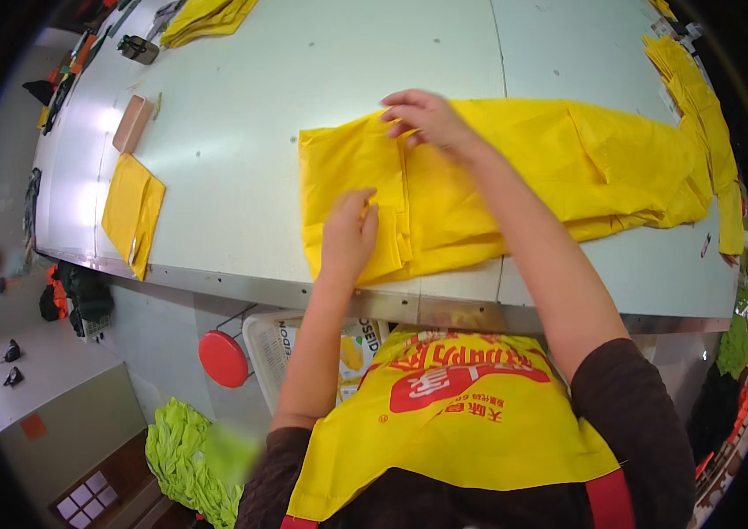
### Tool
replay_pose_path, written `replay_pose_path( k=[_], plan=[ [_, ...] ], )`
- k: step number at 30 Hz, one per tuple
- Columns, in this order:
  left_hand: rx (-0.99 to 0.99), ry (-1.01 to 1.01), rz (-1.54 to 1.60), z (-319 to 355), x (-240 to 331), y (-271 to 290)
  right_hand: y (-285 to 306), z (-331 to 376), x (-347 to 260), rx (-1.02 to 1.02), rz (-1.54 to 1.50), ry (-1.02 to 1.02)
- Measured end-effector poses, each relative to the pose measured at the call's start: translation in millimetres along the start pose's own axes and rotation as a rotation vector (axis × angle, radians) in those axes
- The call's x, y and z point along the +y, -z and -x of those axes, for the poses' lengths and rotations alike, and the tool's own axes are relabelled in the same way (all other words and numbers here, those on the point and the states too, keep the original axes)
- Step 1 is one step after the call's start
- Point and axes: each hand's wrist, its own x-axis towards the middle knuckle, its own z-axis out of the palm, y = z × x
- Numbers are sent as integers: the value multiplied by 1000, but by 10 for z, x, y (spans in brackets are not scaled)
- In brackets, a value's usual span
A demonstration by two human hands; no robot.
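A long yellow garment [515, 176], of smooth, plastic-looking fabric, lies stretched across the pale table in front of me. Its left end is folded over into a flap with a layered edge. My left hand [352, 236] is over that flap near the table's front edge, fingers bent and a gap between thumb and forefinger. Higher up, near the far edge of the fabric, my right hand [431, 123] hovers with its fingers apart and nothing in them. The garment's right end is crumpled and runs toward another yellow pile.
A folded yellow piece [133, 216] lies at the table's left, beside a pinkish tray [132, 123]. More yellow fabric [206, 19] lies far left, and a yellow stack [691, 106] at the right. Below stand a red stool [223, 359] and a white crate [261, 348].
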Motion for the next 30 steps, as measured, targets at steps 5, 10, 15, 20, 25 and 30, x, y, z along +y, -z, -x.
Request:
replay_pose_path(
  k=[5, 10, 15, 20, 25, 30],
  plan=[
    [78, -10, 29, -245, 161, -79, 163, 468, 274, 155, 1034, 338],
    [4, -26, -99, -304, 184, -335, -2, 556, 359, 7, 1413, 315],
    [-60, -20, -307, -348, 104, -496, -2, 705, 150, -45, 1060, 269],
    [84, -175, -161, -421, -333, -519, -74, 1020, 139, -77, 767, 369],
    [179, -42, -205, -301, -38, -588, 1349, 2212, 65, 562, 414, 698],
    [87, 14, -363, -295, 158, -634, 4320, 3765, 1112, 1535, 801, 106]
  ],
)
